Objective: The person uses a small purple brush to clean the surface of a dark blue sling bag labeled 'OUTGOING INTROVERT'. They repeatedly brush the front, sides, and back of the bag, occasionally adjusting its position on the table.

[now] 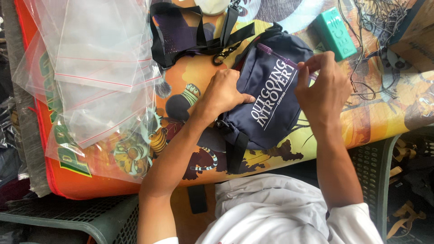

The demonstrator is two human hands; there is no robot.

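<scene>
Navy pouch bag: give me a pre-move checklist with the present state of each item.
1. Navy pouch bag lies flat on the printed table cover: ok.
2. Left hand rests on the bag's left side, pinning it: ok.
3. Right hand is at the bag's upper right edge, fingertips on the purple toothbrush-like stick: ok.
4. Zip open or shut under the right hand: cannot tell.
5. Black strap lies above the bag, apart from both hands: ok.
6. Clear zip bags are stacked at the left, apart from the pouch: ok.
</scene>
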